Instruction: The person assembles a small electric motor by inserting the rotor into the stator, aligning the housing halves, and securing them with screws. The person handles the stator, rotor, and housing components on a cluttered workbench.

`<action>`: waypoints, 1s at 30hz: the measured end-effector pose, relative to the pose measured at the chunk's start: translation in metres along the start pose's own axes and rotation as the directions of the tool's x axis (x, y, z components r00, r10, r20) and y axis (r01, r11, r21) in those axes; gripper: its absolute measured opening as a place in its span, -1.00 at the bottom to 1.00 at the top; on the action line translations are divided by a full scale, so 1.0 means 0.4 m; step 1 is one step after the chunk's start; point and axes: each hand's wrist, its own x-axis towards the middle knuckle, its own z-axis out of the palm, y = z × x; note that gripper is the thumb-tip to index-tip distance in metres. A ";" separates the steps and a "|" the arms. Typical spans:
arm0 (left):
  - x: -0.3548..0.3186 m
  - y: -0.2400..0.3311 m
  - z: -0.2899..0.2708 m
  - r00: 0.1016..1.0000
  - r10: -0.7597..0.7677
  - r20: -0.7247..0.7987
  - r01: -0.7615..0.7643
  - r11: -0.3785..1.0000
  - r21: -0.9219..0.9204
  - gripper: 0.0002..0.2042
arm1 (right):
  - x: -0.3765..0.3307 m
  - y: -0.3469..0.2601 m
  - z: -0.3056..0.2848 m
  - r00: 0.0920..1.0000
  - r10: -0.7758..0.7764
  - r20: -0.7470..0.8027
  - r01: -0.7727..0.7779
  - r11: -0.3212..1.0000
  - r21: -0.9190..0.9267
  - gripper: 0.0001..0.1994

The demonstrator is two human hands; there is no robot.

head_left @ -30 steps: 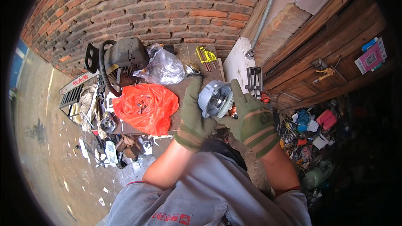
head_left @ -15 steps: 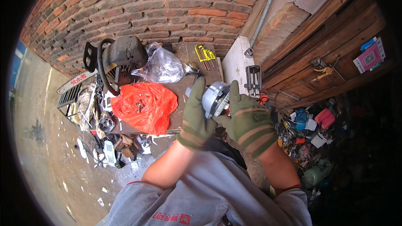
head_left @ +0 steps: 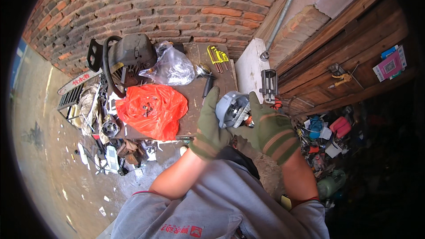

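Brick wall (head_left: 177,9), one, stands behind one worktable (head_left: 193,113). Tabletop items: one chainsaw (head_left: 135,54), one clear plastic bag (head_left: 175,68), one red plastic bag (head_left: 170,106) and one hex key set (head_left: 218,58) with a yellow holder. One round grey housing (head_left: 227,109) is positioned between two gloved hands, in front of the torso. Left hand (head_left: 210,129) cups its left side, fingers extended; right hand (head_left: 275,132) clasps its right side, partly covering the interior. Small parts within the red bag are hard to identify. Floor clutter (head_left: 316,150) at right recedes into shadow and cannot be counted.
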 end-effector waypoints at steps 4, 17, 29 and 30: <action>-0.005 -0.002 0.011 0.999 -0.008 -0.052 0.009 1.000 0.003 -0.45 | 0.009 -0.011 -0.013 0.990 0.094 0.101 -0.094 0.996 -0.006 -0.01; -0.008 0.002 -0.043 0.997 -0.073 -0.009 0.072 0.993 -0.097 -0.39 | 0.014 -0.058 -0.026 0.990 0.108 0.095 -0.114 0.991 0.066 -0.11; -0.017 0.015 -0.054 0.998 -0.064 0.012 0.065 0.990 -0.125 -0.37 | -0.007 -0.005 0.006 0.994 0.075 0.080 -0.086 0.986 0.143 -0.03; -0.015 0.015 -0.058 0.998 -0.053 -0.035 0.049 0.993 -0.103 -0.37 | -0.006 -0.005 0.000 0.991 0.086 0.098 -0.103 0.979 0.178 -0.03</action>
